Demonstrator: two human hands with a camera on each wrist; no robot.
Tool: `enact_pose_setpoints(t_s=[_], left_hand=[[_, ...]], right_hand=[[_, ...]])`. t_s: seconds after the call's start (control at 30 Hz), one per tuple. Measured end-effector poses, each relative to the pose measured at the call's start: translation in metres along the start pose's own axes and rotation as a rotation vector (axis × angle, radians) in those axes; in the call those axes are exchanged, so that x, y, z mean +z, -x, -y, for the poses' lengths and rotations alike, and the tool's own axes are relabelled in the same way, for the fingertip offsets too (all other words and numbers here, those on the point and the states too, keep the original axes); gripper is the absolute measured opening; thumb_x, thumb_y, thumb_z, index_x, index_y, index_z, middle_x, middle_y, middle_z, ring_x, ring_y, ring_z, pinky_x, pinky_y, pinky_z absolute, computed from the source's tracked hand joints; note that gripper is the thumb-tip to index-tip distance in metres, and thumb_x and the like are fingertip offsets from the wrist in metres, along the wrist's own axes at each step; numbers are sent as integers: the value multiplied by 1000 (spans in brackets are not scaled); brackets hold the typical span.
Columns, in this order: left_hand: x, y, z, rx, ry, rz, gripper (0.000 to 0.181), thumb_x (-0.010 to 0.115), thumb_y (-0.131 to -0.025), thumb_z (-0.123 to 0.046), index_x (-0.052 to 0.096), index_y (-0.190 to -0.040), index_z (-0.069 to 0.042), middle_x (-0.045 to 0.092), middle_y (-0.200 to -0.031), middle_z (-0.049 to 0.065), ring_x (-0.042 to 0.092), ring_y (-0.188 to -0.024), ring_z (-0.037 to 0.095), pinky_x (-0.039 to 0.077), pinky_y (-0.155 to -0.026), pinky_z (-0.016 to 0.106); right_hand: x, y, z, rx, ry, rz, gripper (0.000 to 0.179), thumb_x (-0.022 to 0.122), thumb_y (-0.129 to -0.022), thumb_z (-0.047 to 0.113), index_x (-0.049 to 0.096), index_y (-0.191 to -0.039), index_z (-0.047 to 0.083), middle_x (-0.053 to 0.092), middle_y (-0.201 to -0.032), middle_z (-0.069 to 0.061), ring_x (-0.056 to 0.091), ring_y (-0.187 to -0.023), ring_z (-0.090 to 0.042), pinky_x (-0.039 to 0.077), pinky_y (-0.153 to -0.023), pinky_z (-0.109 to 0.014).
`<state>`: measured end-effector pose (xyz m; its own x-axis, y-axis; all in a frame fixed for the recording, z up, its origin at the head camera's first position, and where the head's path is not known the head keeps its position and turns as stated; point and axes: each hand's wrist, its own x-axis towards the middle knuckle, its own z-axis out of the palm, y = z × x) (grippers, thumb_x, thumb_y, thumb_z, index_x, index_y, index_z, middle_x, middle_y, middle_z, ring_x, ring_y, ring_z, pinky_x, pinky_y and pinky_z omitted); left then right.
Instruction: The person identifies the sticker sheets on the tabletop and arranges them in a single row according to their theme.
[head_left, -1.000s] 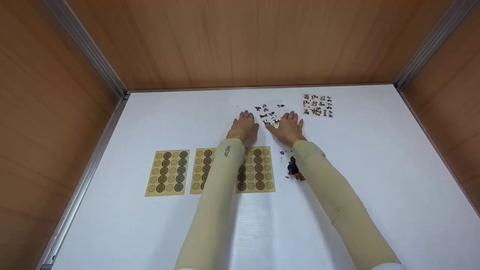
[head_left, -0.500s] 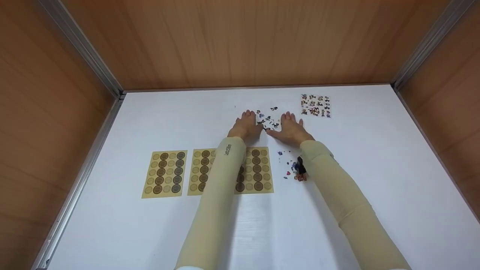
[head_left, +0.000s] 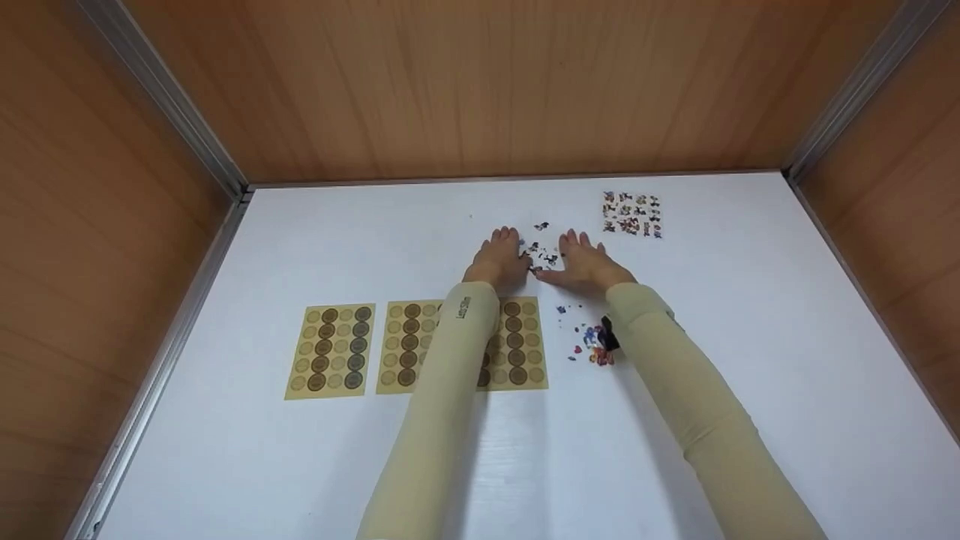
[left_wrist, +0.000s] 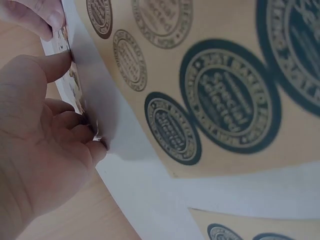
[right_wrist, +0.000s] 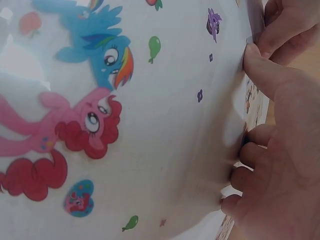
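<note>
A clear sticker sheet with small dark cartoon figures (head_left: 550, 259) lies flat on the white table between the two hands. My left hand (head_left: 499, 261) rests at its left side, fingers pointing away and thumb turned inward. On its right side my right hand (head_left: 591, 264) lies with fingers spread, its thumb reaching along the near edge toward the left thumb. In the left wrist view the fingertips (left_wrist: 100, 150) touch down by the sheet's edge. Nearer the right forearm is a clear pony sticker sheet (right_wrist: 90, 120), partly under the sleeve in the head view.
Brown sheets of round labels lie to the left; one (head_left: 330, 351) is fully visible, others (head_left: 517, 343) are partly covered by the left sleeve (head_left: 442, 405). Another figure sticker sheet (head_left: 631, 214) lies at back right. Wooden walls (head_left: 480, 90) enclose the table's back and sides.
The sheet between my hands has come slightly nearer and left, with both hands along its sides. My right forearm has shifted right, showing more of the pony sticker sheet.
</note>
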<state>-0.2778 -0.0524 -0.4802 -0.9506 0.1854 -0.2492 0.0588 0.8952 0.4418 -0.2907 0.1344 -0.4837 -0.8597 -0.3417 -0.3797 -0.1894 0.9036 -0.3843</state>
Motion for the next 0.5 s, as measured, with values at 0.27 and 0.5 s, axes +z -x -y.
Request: enact_pose_setpoints(t_s=[0.27,0.5], left_hand=[[-1,0,-2,-37,39,0,67,48,-108,-33,20,-162,-7,18,-168,10,14,-154,28,13,-125,42],[-1,2,-2,-46,49,-13,76,51,-106,-33,9,-163,-7,19,-168,13,19,-153,29,17,-124,42]], right_hand=[[-1,2,-1,13,-12,10,102,55,-96,63,6,-162,2,-6,-167,-18,-6,-152,-41,0,-122,-58],[-2,1,-1,5,-8,19,102,56,-96,62,6,-162,2,-6,-167,-19,-7,-152,-42,0,-122,-60]])
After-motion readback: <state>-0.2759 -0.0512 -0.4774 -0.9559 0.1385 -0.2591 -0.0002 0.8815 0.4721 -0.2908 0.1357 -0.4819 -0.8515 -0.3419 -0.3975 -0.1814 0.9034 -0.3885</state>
